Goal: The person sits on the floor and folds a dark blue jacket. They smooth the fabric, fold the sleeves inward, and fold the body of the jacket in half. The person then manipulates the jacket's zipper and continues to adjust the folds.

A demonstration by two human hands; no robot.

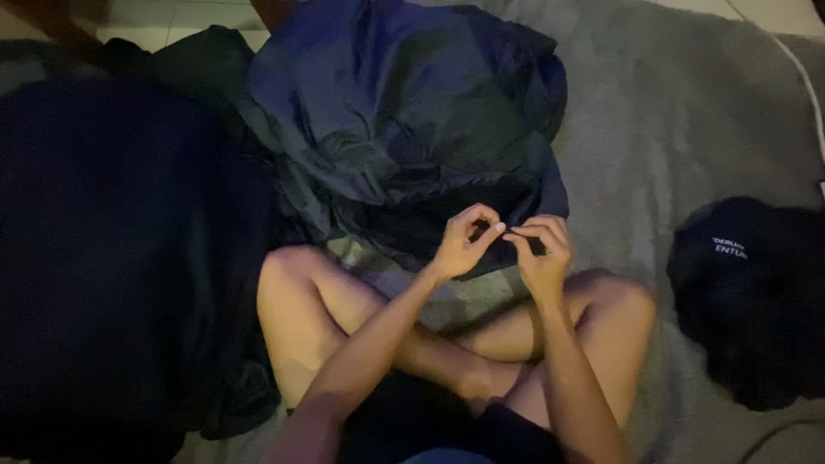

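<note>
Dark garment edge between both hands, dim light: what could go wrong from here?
1. The left hand and right hand pinch something too small to make out at the edge of the dark blue garment. In this dim light, a slip could go unnoticed.
2. The garment lies crumpled; its bulk may drag the pinched edge free.
3. The white cable on the grey blanket could snag if the fabric gets pulled that way.

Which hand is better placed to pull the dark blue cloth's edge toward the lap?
Probably the right hand: its fingers curl over the cloth edge, while the left hand pinches just beside it.
</note>
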